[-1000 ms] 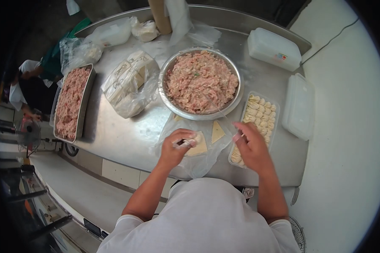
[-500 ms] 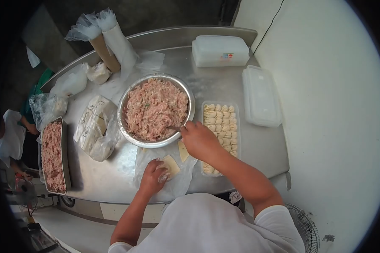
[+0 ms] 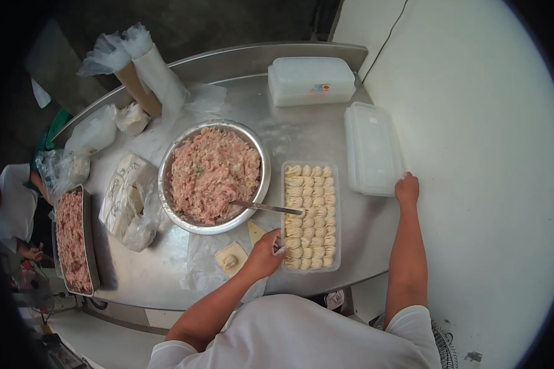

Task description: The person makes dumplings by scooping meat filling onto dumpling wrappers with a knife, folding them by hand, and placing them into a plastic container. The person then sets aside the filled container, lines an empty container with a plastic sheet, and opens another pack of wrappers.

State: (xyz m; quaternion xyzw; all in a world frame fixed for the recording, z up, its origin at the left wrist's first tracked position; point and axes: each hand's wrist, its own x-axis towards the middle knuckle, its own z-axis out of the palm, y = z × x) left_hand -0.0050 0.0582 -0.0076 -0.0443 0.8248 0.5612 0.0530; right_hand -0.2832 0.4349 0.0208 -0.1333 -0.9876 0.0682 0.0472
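A clear plastic tray (image 3: pixel 337 184) full of folded dumplings in rows lies on the metal table. My left hand (image 3: pixel 264 254) grips its left edge, fingers bent. Over at the right, my right hand (image 3: pixel 407 187) is closed on the lower right corner of a closed translucent container (image 3: pixel 372 147). A metal utensil (image 3: pixel 268 208) leans from the minced meat (image 3: pixel 214 172) in the steel bowl (image 3: pixel 263 178), its handle reaching over the tray. Left of my left hand, a dumpling (image 3: pixel 228 262) rests on a wrapper (image 3: pixel 240 250) on plastic film (image 3: pixel 197 258).
A long metal tray (image 3: pixel 91 246) of minced meat and a plastic-wrapped package (image 3: pixel 126 200) lie at the left. Stacked containers (image 3: pixel 312 80) and upright rolls (image 3: pixel 160 77) stand at the back. Another person (image 3: pixel 15 200) is at the far left.
My left hand has moved from the wrapper to the dumpling tray, leaving the dumpling behind. My right hand has let go of the utensil and moved right to the closed container.
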